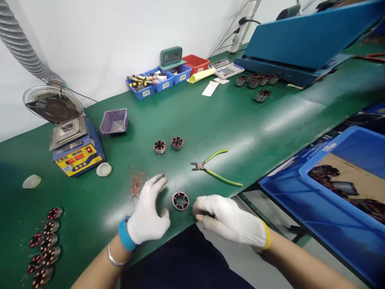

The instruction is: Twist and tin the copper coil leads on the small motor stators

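Both my hands wear white knit gloves near the front edge of the green table (240,120). My left hand (148,214) hovers open, fingers stretched, just left of a small motor stator (180,200) with copper windings lying flat. My right hand (222,218) rests to the right of the stator with fingers curled in; what it holds, if anything, is hidden. Two more stators (159,146) (177,143) stand further back. Green-handled cutters (215,168) lie to the right. A heap of copper wire scraps (136,184) lies left of my left hand.
A solder pot (76,150) under a fume hose stands back left, with a purple tray (114,121) beside it. Several stators (43,251) line the left front. Blue and red bins (164,78), a clock, a calculator (226,68) and more stators sit at the back. A blue crate (331,192) is at right.
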A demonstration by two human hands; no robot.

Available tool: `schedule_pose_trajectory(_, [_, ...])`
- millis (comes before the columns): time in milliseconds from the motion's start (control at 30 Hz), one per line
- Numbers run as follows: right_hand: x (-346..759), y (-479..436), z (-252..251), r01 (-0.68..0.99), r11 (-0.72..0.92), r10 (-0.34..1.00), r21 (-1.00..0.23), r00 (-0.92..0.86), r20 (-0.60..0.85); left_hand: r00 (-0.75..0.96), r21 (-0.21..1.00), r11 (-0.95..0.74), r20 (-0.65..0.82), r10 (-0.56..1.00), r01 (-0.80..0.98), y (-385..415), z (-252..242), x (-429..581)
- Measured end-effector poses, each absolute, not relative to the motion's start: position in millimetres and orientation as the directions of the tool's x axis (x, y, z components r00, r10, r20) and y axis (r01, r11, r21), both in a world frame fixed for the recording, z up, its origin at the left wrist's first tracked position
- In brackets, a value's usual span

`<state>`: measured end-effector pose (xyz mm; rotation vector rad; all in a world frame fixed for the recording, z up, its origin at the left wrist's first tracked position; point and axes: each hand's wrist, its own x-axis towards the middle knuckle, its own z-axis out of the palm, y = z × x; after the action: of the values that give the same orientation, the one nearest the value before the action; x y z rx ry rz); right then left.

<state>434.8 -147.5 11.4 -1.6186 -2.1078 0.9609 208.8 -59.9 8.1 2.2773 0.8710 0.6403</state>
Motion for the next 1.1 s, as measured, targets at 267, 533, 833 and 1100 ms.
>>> schedule_pose_trajectory(267, [440.0,-138.5,-3.0,0.764,0.106,0.981,-0.637,0.026,0.194,0.491,0.654,-0.325,-0.083,0.867,0.684,-78.3,11.3,254.4])
schedule_pose_trajectory(533, [436.7,-108.2,16.5,0.623,0.046,0.974,-0.781,-0.202,-0.104,0.706,0.589,-0.563,-0.017,0.708,0.58,-65.3,1.1,240.7])
schedule_pose_trajectory(833, [450.7,-103.4,21.1,-0.093,-0.091,0.961,-0.991,0.251,-0.112,0.766,0.612,-0.583,-0.058,0.641,0.534,-62.3,9.6,233.7])
schedule_pose_trajectory(1100, [403.2,-148.0,-2.4,0.414,-0.261,0.965,-0.872,0.087,-0.247,0.614,0.824,-0.359,0.016,0.789,0.439,-59.4,-4.3,241.8])
